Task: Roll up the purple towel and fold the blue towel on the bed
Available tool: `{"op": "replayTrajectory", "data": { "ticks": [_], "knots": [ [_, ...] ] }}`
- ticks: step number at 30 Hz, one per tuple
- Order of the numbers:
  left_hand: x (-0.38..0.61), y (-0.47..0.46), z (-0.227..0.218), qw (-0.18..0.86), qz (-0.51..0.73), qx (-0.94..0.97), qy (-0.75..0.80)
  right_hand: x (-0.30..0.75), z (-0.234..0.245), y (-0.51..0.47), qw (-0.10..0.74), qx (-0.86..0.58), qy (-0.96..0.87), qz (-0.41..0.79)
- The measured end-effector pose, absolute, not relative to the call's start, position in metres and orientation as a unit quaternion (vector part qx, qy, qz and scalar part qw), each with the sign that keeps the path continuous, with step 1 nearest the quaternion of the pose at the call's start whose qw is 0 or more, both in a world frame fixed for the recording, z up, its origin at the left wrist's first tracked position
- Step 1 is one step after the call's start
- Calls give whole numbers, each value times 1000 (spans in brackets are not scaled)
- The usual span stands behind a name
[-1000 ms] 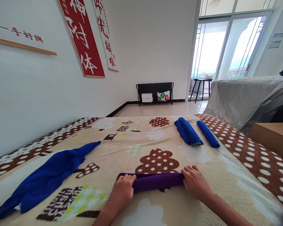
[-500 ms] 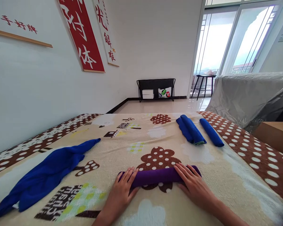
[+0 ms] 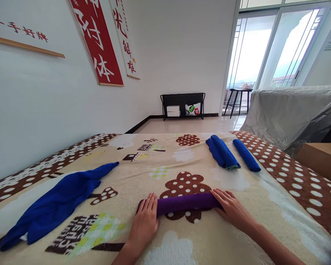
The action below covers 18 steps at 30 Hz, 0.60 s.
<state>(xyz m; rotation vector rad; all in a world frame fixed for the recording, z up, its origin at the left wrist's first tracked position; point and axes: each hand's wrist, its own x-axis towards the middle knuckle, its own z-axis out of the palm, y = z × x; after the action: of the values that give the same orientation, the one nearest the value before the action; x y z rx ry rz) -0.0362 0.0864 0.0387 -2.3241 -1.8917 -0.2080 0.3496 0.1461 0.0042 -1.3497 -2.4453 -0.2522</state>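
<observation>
A purple cloth rolled into a long tube (image 3: 186, 203) lies crosswise in front of me on the patterned blanket (image 3: 135, 180). My left hand (image 3: 145, 219) is over its left end, fingers together and curved across the top. Over the right end bends my right hand (image 3: 228, 206), covering that tip of the roll. To the left a crumpled blue cloth (image 3: 57, 200) is spread out loosely, with a small white tag at its near end. Two blue rolled cloths lie at the far right: a looser one (image 3: 223, 151) and a tighter, slimmer one (image 3: 246, 155).
The blanket has brown borders with white dots (image 3: 303, 184). A brown box (image 3: 321, 158) stands off its right side, near furniture under plastic sheeting (image 3: 289, 110). Against the far wall is a black rack (image 3: 182, 99); a black stool (image 3: 238, 97) stands by the glass door.
My right hand has shifted slightly right and up along the purple roll, now covering its right tip. The roll looks slimmer. My left hand's fingers have drawn closer together.
</observation>
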Motion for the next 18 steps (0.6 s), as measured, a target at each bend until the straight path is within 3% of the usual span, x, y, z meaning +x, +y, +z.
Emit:
{"op": "replayTrajectory", "data": {
  "ticks": [11,15,18],
  "knots": [
    [-79,110,49,-9,-110,-841,-529,362,22,150,152,-491,-858,20],
    [-83,114,59,-21,-122,-844,-521,366,57,156,141,-495,-856,44],
    [-78,106,68,-29,-145,-826,-543,369,109,162,152,-497,-853,55]
  ]
}}
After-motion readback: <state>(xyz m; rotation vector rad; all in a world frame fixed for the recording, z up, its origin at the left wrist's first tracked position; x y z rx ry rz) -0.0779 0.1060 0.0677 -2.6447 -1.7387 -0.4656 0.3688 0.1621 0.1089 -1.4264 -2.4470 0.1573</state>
